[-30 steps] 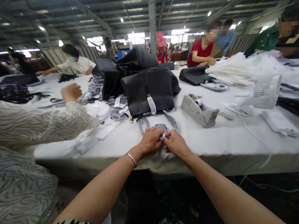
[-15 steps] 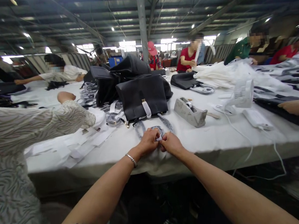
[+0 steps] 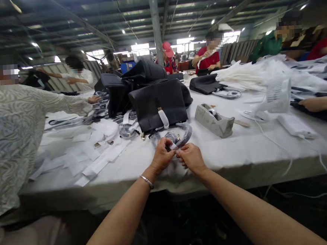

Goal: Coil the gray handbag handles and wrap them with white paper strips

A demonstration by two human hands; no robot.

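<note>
At the near side of the table, my left hand (image 3: 162,154) grips a plastic-wrapped strap (image 3: 185,133), coiled with a gold clasp beside it. A small white strip (image 3: 173,147) goes across the coil between my hands. My right hand (image 3: 192,157) is closed in a pinch on the strip's end, its fingertips touching those of the left. Just behind, a black handbag (image 3: 159,106) stands with a white wrap on its front closure. My fingers partly hide the coil.
Right of the bag stands a grey tape dispenser (image 3: 213,121); farther right are a white fan (image 3: 276,97) and a power bank-like white box (image 3: 295,125) with cables. Loose white strips (image 3: 96,160) lie left. A co-worker's sleeve (image 3: 58,100) reaches over the table's left side.
The co-worker at left has shifted back, with the hand now on the wrapped straps, uncovering more white strips. My hands stay at the coil, the right fingers slightly farther from the left.
</note>
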